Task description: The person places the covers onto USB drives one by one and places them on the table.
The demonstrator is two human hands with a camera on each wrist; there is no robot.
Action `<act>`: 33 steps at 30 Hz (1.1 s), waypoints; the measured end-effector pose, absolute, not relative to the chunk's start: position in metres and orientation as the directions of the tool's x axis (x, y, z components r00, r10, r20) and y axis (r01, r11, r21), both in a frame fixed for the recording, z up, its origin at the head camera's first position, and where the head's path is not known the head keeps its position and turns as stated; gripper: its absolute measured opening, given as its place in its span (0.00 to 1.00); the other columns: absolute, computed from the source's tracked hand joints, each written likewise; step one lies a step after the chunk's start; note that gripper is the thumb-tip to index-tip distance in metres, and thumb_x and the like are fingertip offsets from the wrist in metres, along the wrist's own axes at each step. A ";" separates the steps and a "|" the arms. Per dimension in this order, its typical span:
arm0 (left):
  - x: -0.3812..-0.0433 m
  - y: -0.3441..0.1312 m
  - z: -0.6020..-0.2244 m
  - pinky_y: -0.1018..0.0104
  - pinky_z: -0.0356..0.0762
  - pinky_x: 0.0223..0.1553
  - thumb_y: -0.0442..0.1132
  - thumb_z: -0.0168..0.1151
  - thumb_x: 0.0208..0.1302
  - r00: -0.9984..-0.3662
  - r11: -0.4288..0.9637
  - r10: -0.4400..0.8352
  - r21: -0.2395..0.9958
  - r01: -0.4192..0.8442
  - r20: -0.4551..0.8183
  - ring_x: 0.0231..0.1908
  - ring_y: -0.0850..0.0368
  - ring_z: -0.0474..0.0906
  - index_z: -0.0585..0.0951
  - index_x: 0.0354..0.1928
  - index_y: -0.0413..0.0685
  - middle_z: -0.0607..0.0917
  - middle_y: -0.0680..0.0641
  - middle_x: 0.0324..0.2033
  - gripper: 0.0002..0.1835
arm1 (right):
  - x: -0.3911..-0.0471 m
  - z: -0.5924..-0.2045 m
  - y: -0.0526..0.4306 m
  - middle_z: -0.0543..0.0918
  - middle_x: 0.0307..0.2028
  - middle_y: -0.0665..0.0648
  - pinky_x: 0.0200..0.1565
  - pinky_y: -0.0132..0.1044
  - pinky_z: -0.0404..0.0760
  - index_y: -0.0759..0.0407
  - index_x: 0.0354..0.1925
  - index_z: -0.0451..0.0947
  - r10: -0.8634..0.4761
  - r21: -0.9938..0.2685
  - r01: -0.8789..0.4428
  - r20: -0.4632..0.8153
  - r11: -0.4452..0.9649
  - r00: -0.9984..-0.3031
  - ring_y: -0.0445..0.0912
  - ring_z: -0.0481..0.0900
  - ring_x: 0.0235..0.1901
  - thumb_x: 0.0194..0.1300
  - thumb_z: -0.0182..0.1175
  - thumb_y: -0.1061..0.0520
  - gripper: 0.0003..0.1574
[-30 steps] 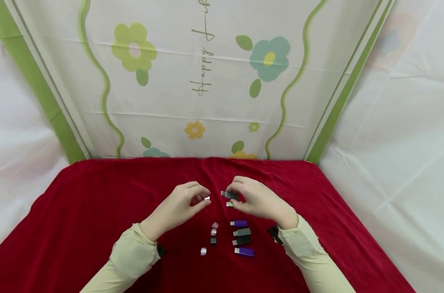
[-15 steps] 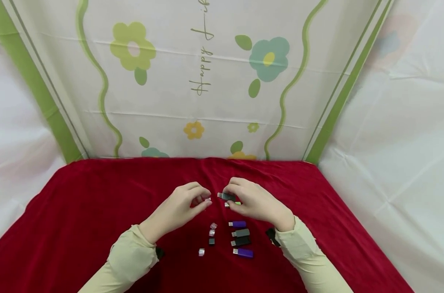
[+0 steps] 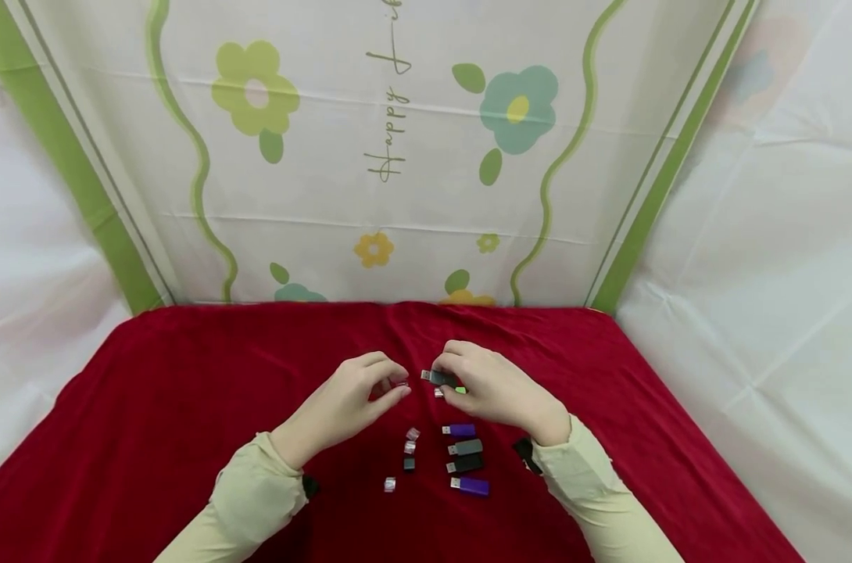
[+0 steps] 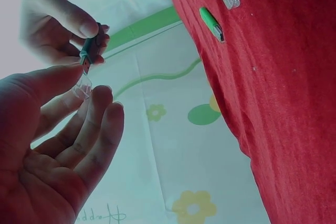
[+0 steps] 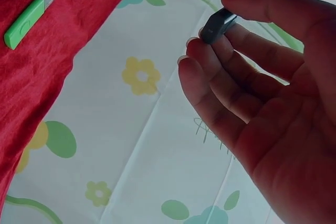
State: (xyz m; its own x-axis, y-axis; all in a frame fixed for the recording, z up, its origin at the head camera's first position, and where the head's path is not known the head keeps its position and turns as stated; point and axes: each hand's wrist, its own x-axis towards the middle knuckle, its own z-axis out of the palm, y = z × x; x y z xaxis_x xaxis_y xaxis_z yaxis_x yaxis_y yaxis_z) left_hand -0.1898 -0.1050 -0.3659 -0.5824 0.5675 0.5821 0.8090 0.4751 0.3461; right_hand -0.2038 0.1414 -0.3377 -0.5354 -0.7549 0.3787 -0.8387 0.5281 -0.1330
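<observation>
Over the far middle of the red cloth, my left hand pinches a small clear cap between thumb and fingertips. My right hand grips a dark grey USB stick by its body, its metal plug pointing left toward the cap. In the left wrist view the plug tip is right at the cap's mouth. Below the right hand, a bright green USB stick with a silvery end lies on the cloth, partly covered by the fingers in the head view.
On the red cloth, nearer me, lies a column of USB sticks: purple, grey, black and purple again. Left of them sit several small caps, clear ones and a dark one. A flowered curtain hangs behind.
The cap and the USB stick's plug have come slightly closer together. Both hands keep their grips, and the things on the cloth stay where they were.
</observation>
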 end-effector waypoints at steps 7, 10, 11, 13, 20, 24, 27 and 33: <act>-0.189 -0.105 -0.365 0.75 0.77 0.34 0.33 0.73 0.57 -0.590 0.477 0.574 0.354 0.805 0.568 0.30 0.64 0.77 0.83 0.41 0.43 0.81 0.52 0.35 0.10 | -0.204 -0.339 0.142 0.74 0.32 0.48 0.34 0.28 0.74 0.56 0.34 0.79 -0.765 -0.136 -0.840 0.357 0.525 -0.536 0.38 0.69 0.30 0.56 0.67 0.66 0.08; -0.189 -0.105 -0.364 0.74 0.78 0.34 0.33 0.73 0.57 -0.584 0.472 0.579 0.350 0.809 0.569 0.30 0.63 0.78 0.83 0.41 0.42 0.81 0.51 0.35 0.11 | -0.204 -0.339 0.142 0.74 0.32 0.48 0.34 0.28 0.73 0.56 0.33 0.79 -0.767 -0.134 -0.838 0.347 0.528 -0.539 0.38 0.69 0.29 0.55 0.67 0.66 0.08; -0.189 -0.105 -0.364 0.73 0.78 0.34 0.33 0.73 0.57 -0.584 0.472 0.582 0.350 0.809 0.566 0.31 0.63 0.78 0.83 0.41 0.42 0.81 0.50 0.35 0.11 | -0.204 -0.339 0.142 0.74 0.32 0.48 0.34 0.28 0.73 0.56 0.33 0.79 -0.767 -0.134 -0.837 0.345 0.530 -0.541 0.38 0.69 0.29 0.55 0.67 0.66 0.08; -0.189 -0.104 -0.364 0.73 0.78 0.35 0.34 0.73 0.58 -0.585 0.473 0.586 0.350 0.809 0.561 0.31 0.62 0.78 0.83 0.41 0.42 0.82 0.50 0.35 0.11 | -0.204 -0.339 0.142 0.74 0.32 0.48 0.34 0.28 0.73 0.56 0.33 0.79 -0.769 -0.134 -0.837 0.338 0.531 -0.542 0.38 0.68 0.29 0.55 0.67 0.66 0.09; -0.188 -0.102 -0.364 0.71 0.79 0.33 0.33 0.73 0.58 -0.604 0.488 0.577 0.360 0.795 0.550 0.31 0.60 0.79 0.83 0.41 0.44 0.82 0.50 0.35 0.10 | -0.202 -0.337 0.142 0.75 0.31 0.48 0.33 0.28 0.73 0.55 0.33 0.79 -0.775 -0.135 -0.834 0.314 0.535 -0.548 0.38 0.69 0.28 0.55 0.66 0.65 0.08; -0.187 -0.103 -0.364 0.72 0.78 0.34 0.34 0.72 0.59 -0.606 0.490 0.575 0.362 0.793 0.549 0.31 0.61 0.78 0.83 0.41 0.43 0.82 0.50 0.35 0.09 | -0.202 -0.336 0.141 0.76 0.31 0.49 0.33 0.28 0.73 0.55 0.33 0.79 -0.781 -0.148 -0.833 0.292 0.534 -0.552 0.37 0.69 0.28 0.56 0.66 0.65 0.07; -0.187 -0.104 -0.365 0.74 0.77 0.34 0.35 0.72 0.59 -0.601 0.489 0.577 0.356 0.796 0.553 0.31 0.62 0.78 0.84 0.41 0.43 0.81 0.51 0.35 0.09 | -0.202 -0.336 0.140 0.77 0.31 0.49 0.33 0.29 0.74 0.55 0.34 0.79 -0.783 -0.162 -0.831 0.279 0.533 -0.557 0.37 0.69 0.28 0.57 0.66 0.64 0.07; -0.187 -0.103 -0.365 0.75 0.77 0.34 0.34 0.72 0.59 -0.588 0.471 0.581 0.357 0.807 0.563 0.31 0.61 0.79 0.83 0.41 0.43 0.81 0.51 0.35 0.10 | -0.203 -0.339 0.139 0.76 0.31 0.47 0.33 0.29 0.74 0.54 0.34 0.79 -0.785 -0.161 -0.834 0.281 0.528 -0.552 0.37 0.69 0.28 0.57 0.67 0.64 0.08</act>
State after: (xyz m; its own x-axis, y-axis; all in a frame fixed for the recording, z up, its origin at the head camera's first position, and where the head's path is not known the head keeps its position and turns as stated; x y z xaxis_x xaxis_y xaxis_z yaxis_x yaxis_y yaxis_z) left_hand -0.1871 -0.1027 -0.3651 -0.5875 0.5811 0.5631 0.8071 0.4705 0.3566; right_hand -0.2028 0.1388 -0.3387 -0.5521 -0.7850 0.2811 -0.8335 0.5285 -0.1611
